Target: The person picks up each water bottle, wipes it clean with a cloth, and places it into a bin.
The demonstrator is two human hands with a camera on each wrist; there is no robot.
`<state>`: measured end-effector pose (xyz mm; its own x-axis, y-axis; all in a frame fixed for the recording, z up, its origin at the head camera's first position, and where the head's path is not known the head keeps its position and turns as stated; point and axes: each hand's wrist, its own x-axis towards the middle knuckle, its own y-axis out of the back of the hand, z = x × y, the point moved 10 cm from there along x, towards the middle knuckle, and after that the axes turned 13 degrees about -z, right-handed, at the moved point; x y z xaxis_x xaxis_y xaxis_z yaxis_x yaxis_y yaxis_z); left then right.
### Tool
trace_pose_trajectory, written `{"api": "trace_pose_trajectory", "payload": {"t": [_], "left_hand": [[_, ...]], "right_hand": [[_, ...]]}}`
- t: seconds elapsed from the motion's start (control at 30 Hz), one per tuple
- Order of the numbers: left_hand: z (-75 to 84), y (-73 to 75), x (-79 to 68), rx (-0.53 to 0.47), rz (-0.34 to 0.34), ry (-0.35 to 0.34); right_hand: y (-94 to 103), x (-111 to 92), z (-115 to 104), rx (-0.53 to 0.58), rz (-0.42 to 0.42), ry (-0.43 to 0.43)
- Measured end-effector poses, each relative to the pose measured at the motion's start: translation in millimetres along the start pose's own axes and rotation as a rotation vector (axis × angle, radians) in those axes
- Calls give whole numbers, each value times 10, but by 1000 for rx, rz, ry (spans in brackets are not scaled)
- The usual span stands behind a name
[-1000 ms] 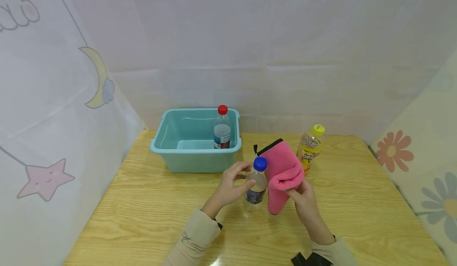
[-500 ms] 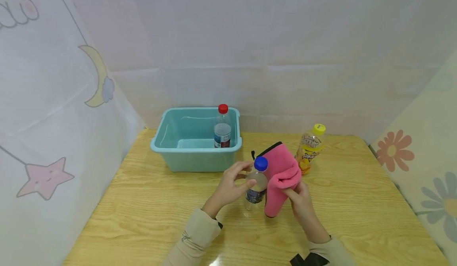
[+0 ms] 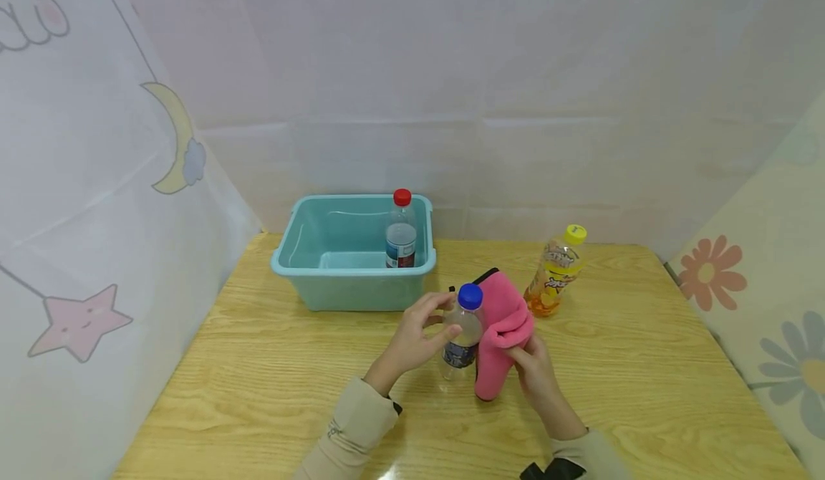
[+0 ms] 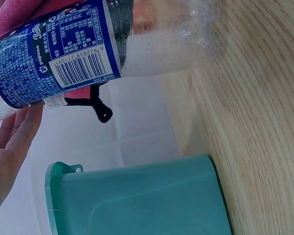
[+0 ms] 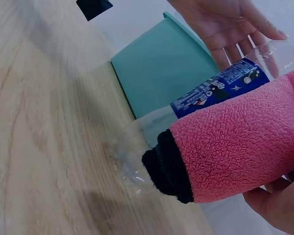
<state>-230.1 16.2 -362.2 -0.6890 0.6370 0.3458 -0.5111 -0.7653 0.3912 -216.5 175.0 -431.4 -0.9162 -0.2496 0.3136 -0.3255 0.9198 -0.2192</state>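
In the head view a clear plastic bottle with a blue cap and dark label stands upright near the table's middle. My left hand holds it round its upper part, thumb in front and fingers behind. The left wrist view shows the blue label with a barcode. My right hand grips a folded pink cloth with black trim, close against the bottle's right side. In the right wrist view the cloth overlaps the bottle and hides part of it; only some right-hand fingers show below it.
Behind my left hand is a turquoise basin with a red-capped bottle standing in it. A yellow-capped bottle with orange drink remains stands to the right of the cloth. Printed fabric sheets rise behind the wooden table.
My right hand has moved left and slightly down with the pink cloth, uncovering more of the yellow-capped bottle. The left hand and its bottle have stayed in place.
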Motion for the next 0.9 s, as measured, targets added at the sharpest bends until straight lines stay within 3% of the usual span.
{"api": "trace_pose_trajectory", "payload": {"t": [0.23,0.4,0.73,0.9], "left_hand": [[-323,-53,6,-11,7,22],[-366,-55,-15,-12,13,37],[-383,-59,-26,-32,15,58],[-142,-23,-13,-48,-5,33]], "right_hand": [[37,-29,139,-36,22,-83],[74,-64,253,-67,49,-155],[148,-123,450,-160,130,-338],[167,-137,472,-188,141,-399]]}}
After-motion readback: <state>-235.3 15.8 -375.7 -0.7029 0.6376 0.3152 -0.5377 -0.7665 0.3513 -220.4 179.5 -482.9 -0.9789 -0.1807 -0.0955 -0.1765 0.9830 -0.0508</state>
